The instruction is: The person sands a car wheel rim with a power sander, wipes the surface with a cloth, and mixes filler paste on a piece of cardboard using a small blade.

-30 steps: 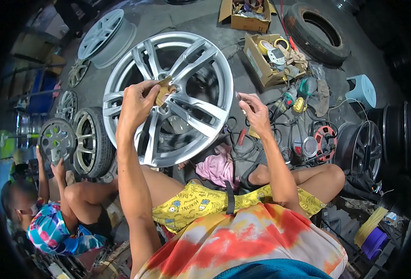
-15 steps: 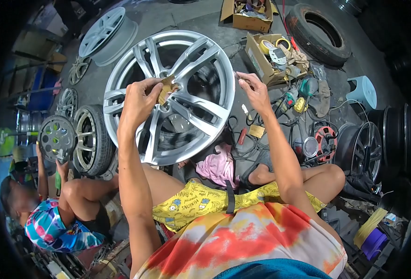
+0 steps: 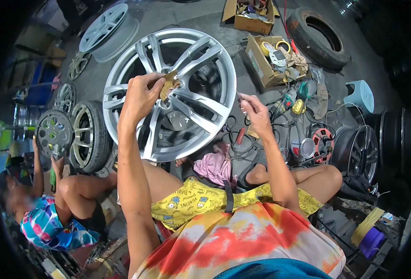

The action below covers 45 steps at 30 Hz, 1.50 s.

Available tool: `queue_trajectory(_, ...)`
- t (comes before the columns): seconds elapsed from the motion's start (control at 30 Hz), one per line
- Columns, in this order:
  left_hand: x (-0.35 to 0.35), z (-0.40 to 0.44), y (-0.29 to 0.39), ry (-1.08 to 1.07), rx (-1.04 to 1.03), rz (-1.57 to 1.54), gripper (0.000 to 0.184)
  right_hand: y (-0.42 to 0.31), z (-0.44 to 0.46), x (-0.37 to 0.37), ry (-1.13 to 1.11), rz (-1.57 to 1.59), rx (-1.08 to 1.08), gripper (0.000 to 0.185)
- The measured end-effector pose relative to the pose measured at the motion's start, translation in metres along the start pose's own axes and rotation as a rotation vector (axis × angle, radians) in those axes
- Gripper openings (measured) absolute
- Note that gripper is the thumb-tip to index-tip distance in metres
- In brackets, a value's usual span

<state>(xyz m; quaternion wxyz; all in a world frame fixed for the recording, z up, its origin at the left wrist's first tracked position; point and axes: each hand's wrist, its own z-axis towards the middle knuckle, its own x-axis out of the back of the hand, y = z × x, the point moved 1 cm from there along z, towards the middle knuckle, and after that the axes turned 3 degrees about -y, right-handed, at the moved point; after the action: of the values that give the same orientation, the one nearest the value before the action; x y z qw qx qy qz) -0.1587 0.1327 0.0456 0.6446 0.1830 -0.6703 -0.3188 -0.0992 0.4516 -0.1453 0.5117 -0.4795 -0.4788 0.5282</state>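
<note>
A silver multi-spoke alloy wheel (image 3: 201, 122) is propped in front of me, its face tilted up towards me. My left hand (image 3: 142, 98) is closed over the hub area, pinching a torn piece of brown paper (image 3: 169, 86) between thumb and fingers; whether it is sandpaper or tape I cannot tell. Just off the wheel's right rim, my right hand (image 3: 256, 111) is closed in a pinch. A small dark bit shows at its fingertips, too small to name. A pink cloth (image 3: 213, 166) lies below the wheel, by my legs.
To the right are a cardboard box (image 3: 263, 65) with tape rolls, power tools with cables (image 3: 303, 90), a blue stool (image 3: 360, 96) and a tyre (image 3: 315, 39). At left, a co-worker (image 3: 59, 218) holds a dark wheel cover (image 3: 54, 132) beside another tyred wheel (image 3: 94, 139).
My right hand has moved down along the right side of the wheel's rim. My left hand stays near the hub with the brown paper. The view has shifted slightly.
</note>
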Motion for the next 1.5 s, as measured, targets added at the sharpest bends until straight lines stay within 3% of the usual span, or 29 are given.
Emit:
queue_trajectory(0.1, 0.0, -0.002, 0.001, 0.017, -0.017, 0.006, 0.026, -0.027, 0.027, 0.029, 0.013, -0.19, -0.048, 0.026)
queue_trajectory(0.23, 0.006, -0.003, 0.006, 0.032, -0.03, -0.002, 0.026, -0.074, 0.076, 0.043, -0.105, -0.498, 0.108, 0.029)
queue_trajectory(0.4, 0.007, 0.0, -0.003, 0.047, -0.085, -0.008, 0.026, -0.105, 0.106, 0.036, -0.239, -0.744, 0.046, 0.026)
queue_trajectory(0.53, 0.008, 0.0, -0.005, 0.027, -0.074, 0.009, 0.027, -0.1, 0.114, 0.036, -0.282, -0.785, 0.112, 0.027)
queue_trajectory(0.97, 0.001, 0.002, -0.008, 0.031, -0.063, -0.045, 0.027, -0.098, 0.067, 0.042, -0.449, -0.648, -0.08, 0.032)
queue_trajectory(1.07, 0.001, 0.003, -0.009, -0.001, -0.049, 0.015, 0.028, -0.061, 0.057, 0.055, -0.361, -0.427, -0.043, 0.026)
queue_trajectory(1.13, 0.0, 0.003, -0.007, -0.009, -0.03, 0.01, 0.026, -0.032, 0.05, 0.057, -0.22, 0.055, -0.22, 0.023)
queue_trajectory(1.33, -0.008, 0.008, -0.022, -0.011, 0.018, -0.097, 0.028, 0.014, 0.048, 0.007, -0.061, 0.668, -0.114, 0.024)
queue_trajectory(1.5, -0.007, 0.008, -0.014, -0.057, 0.033, -0.026, 0.027, 0.018, 0.041, -0.019, -0.096, 0.75, -0.107, 0.031)
